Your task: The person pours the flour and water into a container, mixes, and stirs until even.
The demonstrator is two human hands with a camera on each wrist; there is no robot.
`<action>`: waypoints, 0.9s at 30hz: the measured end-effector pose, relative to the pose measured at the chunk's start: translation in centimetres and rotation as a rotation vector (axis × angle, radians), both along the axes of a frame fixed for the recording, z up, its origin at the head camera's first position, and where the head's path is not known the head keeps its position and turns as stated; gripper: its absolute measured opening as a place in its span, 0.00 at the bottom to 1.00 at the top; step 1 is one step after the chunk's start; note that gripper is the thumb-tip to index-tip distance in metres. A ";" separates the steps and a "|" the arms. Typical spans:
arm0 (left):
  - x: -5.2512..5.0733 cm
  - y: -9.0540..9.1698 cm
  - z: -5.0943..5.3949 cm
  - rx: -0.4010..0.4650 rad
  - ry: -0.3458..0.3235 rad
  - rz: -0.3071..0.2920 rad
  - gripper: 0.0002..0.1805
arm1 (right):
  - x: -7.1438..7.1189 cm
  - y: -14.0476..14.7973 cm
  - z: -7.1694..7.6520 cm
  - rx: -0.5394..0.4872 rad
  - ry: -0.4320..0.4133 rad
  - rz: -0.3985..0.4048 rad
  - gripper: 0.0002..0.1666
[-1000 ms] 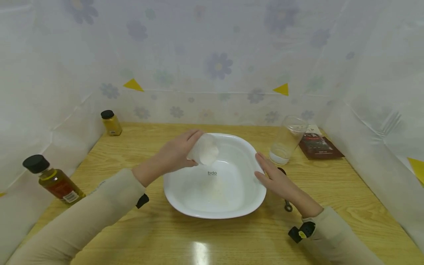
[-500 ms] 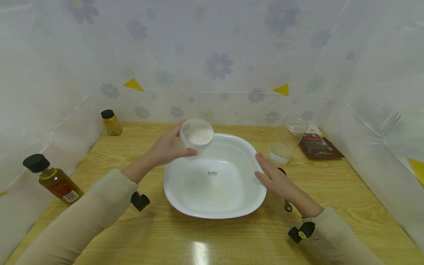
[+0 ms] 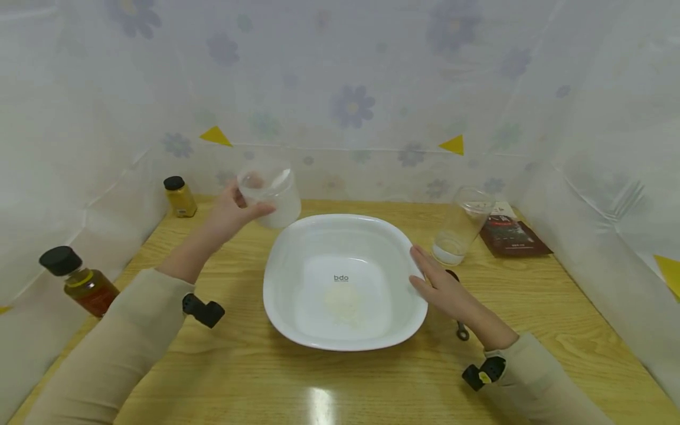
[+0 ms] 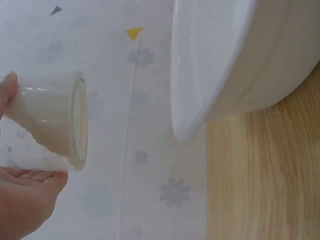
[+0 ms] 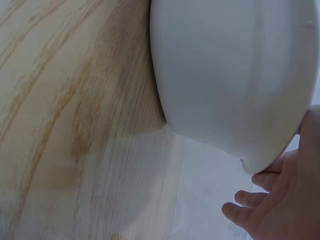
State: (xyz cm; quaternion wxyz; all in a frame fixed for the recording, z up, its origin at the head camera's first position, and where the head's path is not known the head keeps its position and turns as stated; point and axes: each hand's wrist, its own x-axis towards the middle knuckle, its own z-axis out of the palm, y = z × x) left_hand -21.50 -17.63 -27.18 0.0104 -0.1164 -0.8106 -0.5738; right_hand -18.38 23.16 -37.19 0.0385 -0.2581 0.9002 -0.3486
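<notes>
Behind and left of the white basin (image 3: 340, 224), my left hand (image 3: 220, 215) grips a clear round jar (image 3: 281, 203) by its sides. White powder lies inside the jar, as the left wrist view shows on the jar (image 4: 45, 125) held by the left hand (image 4: 30, 202). A thin patch of pale powder (image 3: 345, 304) covers part of the basin's floor. My right hand (image 3: 448, 292) rests on the basin's right rim with extended fingers; in the right wrist view the right hand (image 5: 282, 195) touches the basin (image 5: 225, 75) at its edge.
A tall clear container (image 3: 459, 227) with white contents stands at the right, beside a dark red packet (image 3: 512, 236). A dark spoon (image 3: 462, 332) lies partly under my right hand. At the left are an oil bottle (image 3: 90, 289) and a yellow jar (image 3: 182, 199).
My left hand has carried the clear jar from above the basin to its back left, turning it from tipped over the basin to nearly upright. The right hand stays on the rim.
</notes>
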 end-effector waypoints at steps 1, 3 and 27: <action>0.0 -0.4 0.1 -0.001 0.002 0.019 0.39 | 0.0 0.0 0.0 0.003 0.003 -0.001 0.38; -0.2 -1.2 0.0 -0.006 0.011 0.062 0.40 | 0.0 0.0 0.1 0.007 0.006 -0.006 0.38; -4.9 -5.4 -10.4 -0.001 -0.038 0.527 0.55 | -0.1 0.3 0.0 0.018 0.015 -0.014 0.38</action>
